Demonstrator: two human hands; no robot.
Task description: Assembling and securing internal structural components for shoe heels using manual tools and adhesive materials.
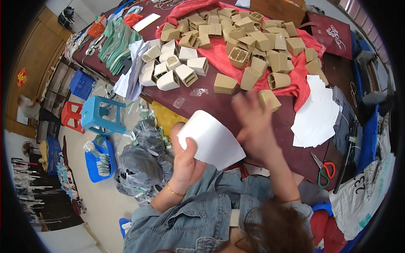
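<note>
You hold a curved white sheet [213, 141] in your left hand [187, 166], thumb pressed on its face, above the near edge of a maroon-covered table [276, 133]. Your right hand [257, 128], blurred, is spread and grasps nothing visible, its fingertips near a lone tan block [270, 101]; whether they touch it, you cannot tell from here. Across the tabletop, hollow tan blocks [238, 57] crowd a crumpled red plastic sheet [301, 92], with white blocks [186, 75] clustered to their left. Green bundles [116, 44] lie at the table's far left. To your right rest a stack of white paper [314, 114] and, nearer you, scissors [324, 167] with red and green handles. On the floor [105, 202] to your left, grey plastic bags [139, 164] slump beside a blue basin [90, 168]; beyond the basin, a blue stool [93, 111] and a red stool [71, 116] stand side by side. At far left, another person [29, 109] appears near a brown wall [31, 55].
</note>
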